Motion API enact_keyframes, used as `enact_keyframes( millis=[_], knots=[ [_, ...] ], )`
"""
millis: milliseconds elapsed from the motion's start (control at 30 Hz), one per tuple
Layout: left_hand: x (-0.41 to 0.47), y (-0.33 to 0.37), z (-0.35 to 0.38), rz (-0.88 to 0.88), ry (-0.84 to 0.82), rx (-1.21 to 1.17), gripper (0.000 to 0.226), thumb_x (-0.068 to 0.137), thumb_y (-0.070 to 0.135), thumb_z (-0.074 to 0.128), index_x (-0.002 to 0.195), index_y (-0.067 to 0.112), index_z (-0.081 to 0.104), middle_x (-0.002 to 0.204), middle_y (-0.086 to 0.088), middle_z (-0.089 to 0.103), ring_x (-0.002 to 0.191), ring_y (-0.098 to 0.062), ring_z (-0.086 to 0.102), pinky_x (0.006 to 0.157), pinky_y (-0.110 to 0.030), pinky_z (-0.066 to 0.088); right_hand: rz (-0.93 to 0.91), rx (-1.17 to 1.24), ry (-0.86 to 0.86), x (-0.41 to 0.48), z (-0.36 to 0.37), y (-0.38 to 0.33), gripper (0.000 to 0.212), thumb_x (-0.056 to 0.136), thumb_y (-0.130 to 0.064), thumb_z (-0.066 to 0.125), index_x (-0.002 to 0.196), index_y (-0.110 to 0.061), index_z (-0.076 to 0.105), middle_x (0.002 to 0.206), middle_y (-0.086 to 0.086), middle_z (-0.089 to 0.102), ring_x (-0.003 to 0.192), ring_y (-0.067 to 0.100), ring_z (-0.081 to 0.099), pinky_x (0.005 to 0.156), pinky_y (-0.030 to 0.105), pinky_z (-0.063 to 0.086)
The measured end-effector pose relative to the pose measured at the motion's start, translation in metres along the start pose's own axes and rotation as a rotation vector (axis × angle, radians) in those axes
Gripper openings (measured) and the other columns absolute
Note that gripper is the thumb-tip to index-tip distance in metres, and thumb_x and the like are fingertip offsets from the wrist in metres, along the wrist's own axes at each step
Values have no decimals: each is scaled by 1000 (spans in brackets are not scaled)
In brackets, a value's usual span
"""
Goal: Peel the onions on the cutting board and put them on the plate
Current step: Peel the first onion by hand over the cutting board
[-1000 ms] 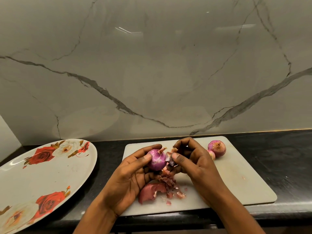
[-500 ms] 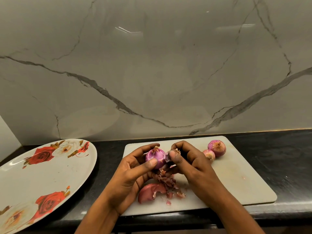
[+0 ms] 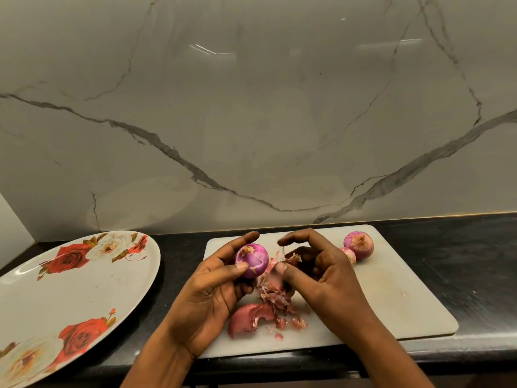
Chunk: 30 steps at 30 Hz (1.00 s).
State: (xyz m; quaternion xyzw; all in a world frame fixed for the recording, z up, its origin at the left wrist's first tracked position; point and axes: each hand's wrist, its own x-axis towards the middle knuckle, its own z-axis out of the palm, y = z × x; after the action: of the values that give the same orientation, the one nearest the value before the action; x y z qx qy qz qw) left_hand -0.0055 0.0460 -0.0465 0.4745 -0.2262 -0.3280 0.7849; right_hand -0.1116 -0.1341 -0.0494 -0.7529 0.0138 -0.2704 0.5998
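Note:
My left hand (image 3: 212, 292) grips a purple, mostly bare onion (image 3: 253, 260) above the white cutting board (image 3: 391, 298). Just right of it, my right hand (image 3: 321, 273) pinches a thin strip of onion skin (image 3: 281, 254) between thumb and forefinger. Two more onions lie at the board's far right: a larger one (image 3: 359, 245) and a small one (image 3: 348, 254), partly hidden by my right hand. Below my hands sits a pile of peeled skins (image 3: 263, 312). The large white plate (image 3: 56, 298) with red roses lies to the left and holds no onions.
The board and plate rest on a black countertop (image 3: 461, 261) against a grey marble wall (image 3: 251, 121). The counter's front edge runs just below the board.
My left hand has turned the onion, and its purple side now faces me. My right hand has drawn a little to the right with a strip of skin.

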Motion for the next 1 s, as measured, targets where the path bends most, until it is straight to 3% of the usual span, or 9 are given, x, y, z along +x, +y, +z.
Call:
enact_keyframes(
  millis=[167,267,433,533,667,767,833,1000],
  knots=[
    [0,0,1,-11,5,-57,50,82,10,69,133,14,70,135,-26,66,96,-27,71,73,-30,62,-41,-106,14,0,1,0,14,92,-30,75,106,-32,77,95,-15,76,96,12,73,78,24,62],
    [2,-3,0,4,21,9,48,84,13,70,132,15,70,137,-25,66,112,-35,68,89,-39,60,-59,-151,6,0,2,-2,17,89,-32,79,106,-33,76,96,-20,76,96,4,73,76,17,59],
    [2,-7,1,39,33,156,47,86,12,72,133,19,70,136,-17,69,128,-38,65,108,-52,53,-60,-198,53,1,2,1,20,83,-40,84,101,-33,78,90,-19,76,89,4,75,73,19,61],
    [1,-7,2,46,22,191,46,86,10,72,132,18,72,133,-16,71,126,-36,67,99,-41,59,-69,-170,53,1,2,3,21,84,-39,82,104,-38,79,92,-21,78,90,2,76,75,19,61],
    [-1,-6,4,27,-15,215,42,90,7,72,131,15,72,132,-16,72,125,-35,68,95,-37,61,-49,-109,53,1,1,2,23,80,-48,78,100,-37,82,89,-18,80,86,6,78,73,32,66],
    [-2,-4,5,15,-12,237,38,89,7,75,126,16,76,129,-13,74,122,-33,70,91,-33,62,-40,-136,74,2,0,6,7,87,-34,81,92,-33,85,81,-13,80,77,13,79,68,41,66],
    [-3,-3,7,16,3,248,38,90,5,75,127,14,75,127,-11,75,120,-31,71,89,-32,62,-36,-161,85,2,0,9,8,90,-23,80,91,-29,86,79,-11,80,75,15,78,68,42,66],
    [0,-5,8,30,14,209,42,90,4,73,132,11,70,126,-13,75,118,-32,72,89,-33,62,-25,-138,107,2,2,10,15,94,-23,74,96,-34,83,86,-12,81,82,13,79,72,40,67]
  ],
)
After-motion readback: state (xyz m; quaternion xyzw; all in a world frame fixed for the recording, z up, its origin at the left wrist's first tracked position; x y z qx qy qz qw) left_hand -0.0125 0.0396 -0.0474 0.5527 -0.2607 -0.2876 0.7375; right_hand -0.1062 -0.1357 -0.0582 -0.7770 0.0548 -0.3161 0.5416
